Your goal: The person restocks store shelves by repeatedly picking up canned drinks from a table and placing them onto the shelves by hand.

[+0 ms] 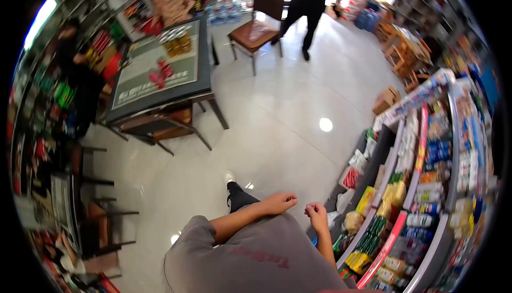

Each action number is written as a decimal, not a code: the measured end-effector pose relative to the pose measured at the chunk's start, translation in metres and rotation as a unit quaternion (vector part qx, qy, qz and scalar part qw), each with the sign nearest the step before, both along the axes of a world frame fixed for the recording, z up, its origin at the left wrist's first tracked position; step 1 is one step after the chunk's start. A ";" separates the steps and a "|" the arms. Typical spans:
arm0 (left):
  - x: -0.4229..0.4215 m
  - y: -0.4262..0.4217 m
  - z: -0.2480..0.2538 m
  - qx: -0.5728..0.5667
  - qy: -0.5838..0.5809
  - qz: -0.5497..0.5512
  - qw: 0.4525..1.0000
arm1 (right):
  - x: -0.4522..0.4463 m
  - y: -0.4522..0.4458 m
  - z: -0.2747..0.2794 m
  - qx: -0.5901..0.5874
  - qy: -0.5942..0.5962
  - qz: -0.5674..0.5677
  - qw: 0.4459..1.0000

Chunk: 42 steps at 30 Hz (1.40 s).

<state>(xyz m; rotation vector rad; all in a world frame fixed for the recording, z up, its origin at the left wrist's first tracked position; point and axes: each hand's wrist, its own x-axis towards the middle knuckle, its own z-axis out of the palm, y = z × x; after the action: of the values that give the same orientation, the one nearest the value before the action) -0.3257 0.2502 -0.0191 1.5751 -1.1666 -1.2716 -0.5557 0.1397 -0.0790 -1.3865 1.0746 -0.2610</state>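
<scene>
My left hand (279, 203) is in front of my grey shirt (256, 255), its fingers curled inward; whether they hold anything is hidden. To its right my right hand (316, 211) is raised with fingers bent together, and anything between them is too small to make out. The two hands are apart. Beside my right hand runs a shelf of packaged goods (394, 194). One of my shoes (229, 177) shows on the pale tiled floor (282, 149).
A dark table (205, 79) at the upper left bears golden bottles (176, 45) and a red item (160, 74). Nearby are a chair (255, 34) and a person in black (312, 5). Another person (69, 53) is at the left. A cardboard box (386, 100) lies right.
</scene>
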 end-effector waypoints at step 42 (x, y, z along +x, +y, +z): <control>0.889 0.207 -0.146 -0.073 0.375 0.454 0.805 | 1.073 0.169 -0.040 0.166 -0.073 0.360 0.915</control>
<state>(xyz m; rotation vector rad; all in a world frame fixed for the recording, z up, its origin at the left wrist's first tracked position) 0.5637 0.4572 -0.1647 1.0695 0.0482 -0.9245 0.5172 0.3089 -0.1191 -1.3316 0.4034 0.3424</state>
